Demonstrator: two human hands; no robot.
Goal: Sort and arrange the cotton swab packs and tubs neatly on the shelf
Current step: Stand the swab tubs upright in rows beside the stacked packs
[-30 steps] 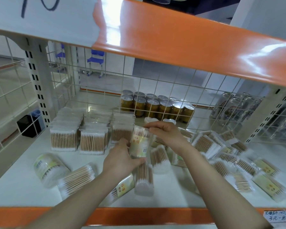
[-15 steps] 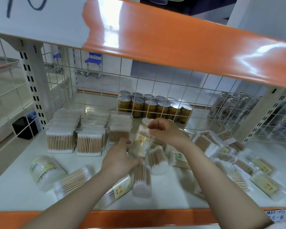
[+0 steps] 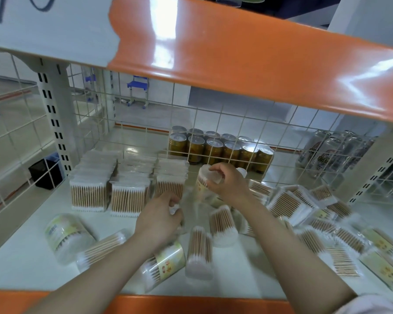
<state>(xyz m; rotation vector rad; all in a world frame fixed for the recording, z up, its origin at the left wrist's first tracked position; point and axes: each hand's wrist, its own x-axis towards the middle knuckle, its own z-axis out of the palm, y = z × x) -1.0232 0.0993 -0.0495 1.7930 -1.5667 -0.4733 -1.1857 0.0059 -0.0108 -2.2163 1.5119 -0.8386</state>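
Head view of a white shelf (image 3: pixel 32 252) with an orange front lip, backed by a wire grid.

The right hand (image 3: pixel 228 182) grasps a round cotton swab tub (image 3: pixel 203 181) by its clear lid end, fingers and thumb curled over the top rim. The tub stands tilted beneath the palm, and its lower body is blurred.

The left hand (image 3: pixel 161 217), below and to the left of that grip, has its fingers curled around something white at the fingertips; what it is cannot be told through the blur, though the hand is clenched on it rather than relaxed.

Directly left of the held tub, three rows of flat swab packs (image 3: pixel 89 197) stand upright side by side, wooden sticks vertical; the nearest row lies just beside the tub.

Below the left hand lie loose swab tubs on their sides: a labelled tub (image 3: pixel 166 264) under the wrist, a plain one (image 3: pixel 200 250) to its right and another (image 3: pixel 222 223) under the right forearm. Well to the left, a larger labelled tub (image 3: pixel 66 236) lies touching a clear tube of swabs (image 3: pixel 102 247).

To the right of the right forearm, a jumbled heap of swab packs (image 3: pixel 290 205) spreads across the shelf.

Behind the grid beyond the grip stand gold cans (image 3: pixel 213 150).
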